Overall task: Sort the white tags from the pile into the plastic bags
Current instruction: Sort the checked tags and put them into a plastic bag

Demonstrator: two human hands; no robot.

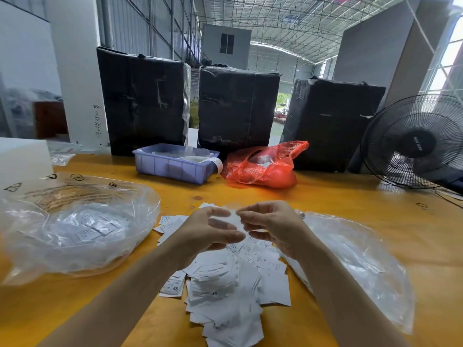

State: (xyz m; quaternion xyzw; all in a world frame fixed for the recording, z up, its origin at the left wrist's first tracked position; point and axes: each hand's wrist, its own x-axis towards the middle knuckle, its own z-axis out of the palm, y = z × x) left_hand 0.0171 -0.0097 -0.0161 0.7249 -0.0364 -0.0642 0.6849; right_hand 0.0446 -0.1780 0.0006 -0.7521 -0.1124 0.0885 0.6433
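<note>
A high corrugated metal roof [275, 18] spanned the hall; daylight entered a window [448, 58] at two o'clock above the orange wooden table [338, 196].

Yellow table [350, 196]: tags [225, 291], seemingly bags [75, 229].
</note>
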